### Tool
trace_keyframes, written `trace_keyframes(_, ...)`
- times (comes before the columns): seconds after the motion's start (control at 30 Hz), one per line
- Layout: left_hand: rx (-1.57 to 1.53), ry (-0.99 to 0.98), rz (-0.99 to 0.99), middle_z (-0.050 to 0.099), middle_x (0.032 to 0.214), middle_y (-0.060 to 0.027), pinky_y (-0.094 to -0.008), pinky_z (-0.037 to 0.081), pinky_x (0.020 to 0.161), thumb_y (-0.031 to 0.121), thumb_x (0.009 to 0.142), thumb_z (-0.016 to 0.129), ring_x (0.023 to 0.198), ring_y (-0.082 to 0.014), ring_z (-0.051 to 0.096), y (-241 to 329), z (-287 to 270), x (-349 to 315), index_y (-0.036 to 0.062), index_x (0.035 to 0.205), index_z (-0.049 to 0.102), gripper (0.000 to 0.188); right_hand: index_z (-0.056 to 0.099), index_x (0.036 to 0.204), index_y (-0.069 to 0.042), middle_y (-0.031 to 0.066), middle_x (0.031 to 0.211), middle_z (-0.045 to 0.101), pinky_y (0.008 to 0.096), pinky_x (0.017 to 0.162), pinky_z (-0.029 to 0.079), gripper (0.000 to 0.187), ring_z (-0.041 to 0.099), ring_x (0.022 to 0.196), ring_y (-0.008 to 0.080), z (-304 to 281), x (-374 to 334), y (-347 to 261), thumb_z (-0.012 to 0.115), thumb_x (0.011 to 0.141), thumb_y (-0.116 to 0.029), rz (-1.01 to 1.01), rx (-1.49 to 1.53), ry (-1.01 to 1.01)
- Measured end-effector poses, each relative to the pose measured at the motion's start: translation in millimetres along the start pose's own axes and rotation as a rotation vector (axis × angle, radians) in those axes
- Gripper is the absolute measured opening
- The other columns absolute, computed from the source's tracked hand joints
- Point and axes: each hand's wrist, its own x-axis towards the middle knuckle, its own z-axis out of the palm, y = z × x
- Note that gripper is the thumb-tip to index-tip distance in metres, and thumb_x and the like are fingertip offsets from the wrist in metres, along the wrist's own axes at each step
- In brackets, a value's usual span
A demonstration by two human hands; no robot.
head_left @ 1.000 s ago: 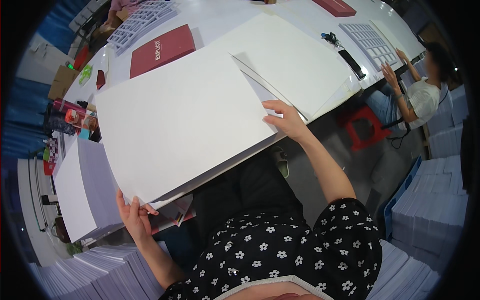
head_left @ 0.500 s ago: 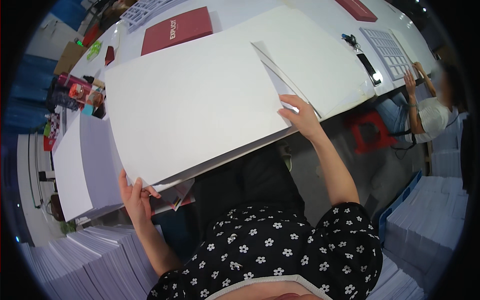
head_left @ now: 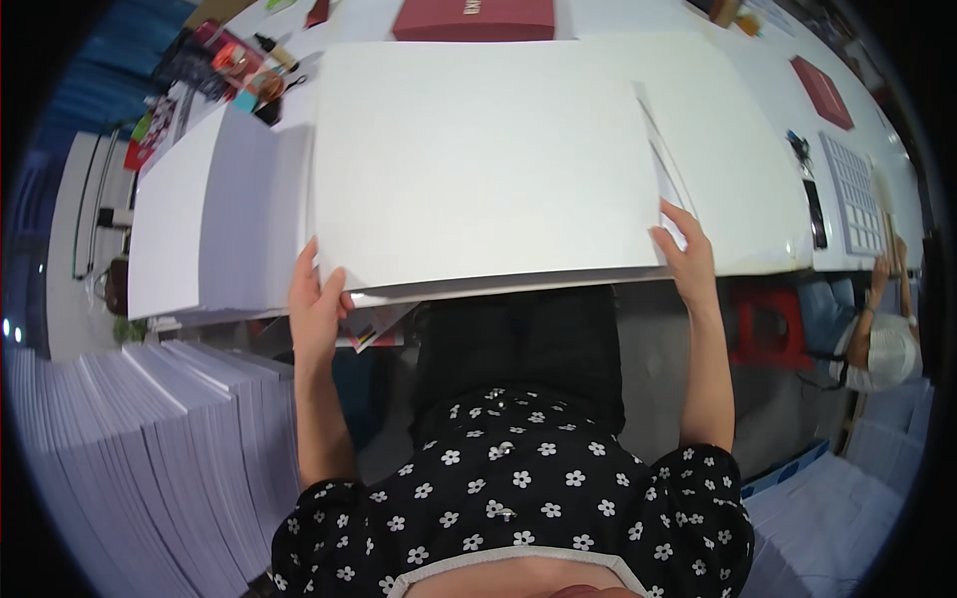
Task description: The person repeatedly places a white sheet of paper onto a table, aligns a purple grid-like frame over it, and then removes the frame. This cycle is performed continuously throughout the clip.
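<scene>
A large white cardboard sheet (head_left: pixel 488 159) spans the middle of the white table, its near edge along the table's front. My left hand (head_left: pixel 317 299) closes on its near left corner, with thumb and fingers at the side edge. At the near right corner, my right hand (head_left: pixel 688 254) holds the sheet's side edge between thumb and fingers. A dark gap shows beneath the near edge. Just right of the sheet lies a thin, straight pale strip (head_left: pixel 671 171), partly hidden by my right hand.
A tall white paper stack (head_left: pixel 169 229) stands left on the table, with bottles (head_left: pixel 234 62) behind it. A dark red box (head_left: pixel 474 20) lies at the far side. More stacks (head_left: pixel 150 439) rise at lower left. Far right, a person (head_left: pixel 887 344) handles a white grid tray (head_left: pixel 852 194).
My view has turned, so the table now lies level across it. Both hands keep their hold on the sheet's near corners, and the sheet now sits squarer to the table's front edge.
</scene>
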Motion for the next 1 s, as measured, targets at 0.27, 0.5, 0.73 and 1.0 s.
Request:
trace_keyframes(0.27, 0.450, 0.078, 0.213, 0.050, 0.117, -0.0119, -0.0314, 0.045, 0.087, 0.010, 0.089, 0.062, 0.101, -0.0202, 0.050, -0.6, -0.4, 2.5, 0.0081, 0.145, 0.050, 0.057, 0.060, 0.132, 0.000, 0.0131, 0.131, 0.063, 0.0346, 0.106, 0.041, 0.041, 0.056, 0.124, 0.0238, -1.3, -0.6, 7.2, 0.065, 0.093, -0.011, -0.033, -0.111, -0.019)
trace_keyframes(0.5, 0.455, 0.024, 0.258, 0.048, 0.134, -0.0209, -0.0389, 0.042, 0.098, 0.018, 0.090, 0.065, 0.122, -0.0331, 0.045, -26.3, -9.1, 9.5, 0.0069, 0.148, 0.045, 0.062, 0.059, 0.131, 0.003, 0.0140, 0.129, 0.063, 0.0336, 0.107, 0.040, 0.038, 0.056, 0.123, 0.0231, 0.8, -0.7, 3.0, 0.063, 0.095, -0.010, -0.028, -0.092, -0.026)
trace_keyframes(0.73, 0.420, -0.074, 0.201, 0.051, 0.140, -0.0198, -0.0380, 0.036, 0.108, 0.018, 0.100, 0.053, 0.126, -0.0328, 0.043, -37.2, -18.7, 18.6, 0.0047, 0.148, 0.044, 0.051, 0.058, 0.133, 0.003, 0.0132, 0.129, 0.063, 0.0334, 0.107, 0.039, 0.039, 0.057, 0.122, 0.0222, -3.5, -0.2, 18.4, 0.062, 0.097, -0.011, -0.040, -0.117, -0.031)
trace_keyframes(1.0, 0.221, -0.137, 0.105, 0.060, 0.130, -0.0115, -0.0301, 0.044, 0.091, 0.013, 0.099, 0.054, 0.103, -0.0183, 0.052, -35.0, -29.1, 22.1, 0.0084, 0.147, 0.049, 0.048, 0.057, 0.136, 0.002, 0.0114, 0.126, 0.065, 0.0324, 0.104, 0.042, 0.041, 0.058, 0.116, 0.0194, -5.8, 1.0, 24.7, 0.060, 0.099, -0.013, -0.021, -0.104, -0.057)
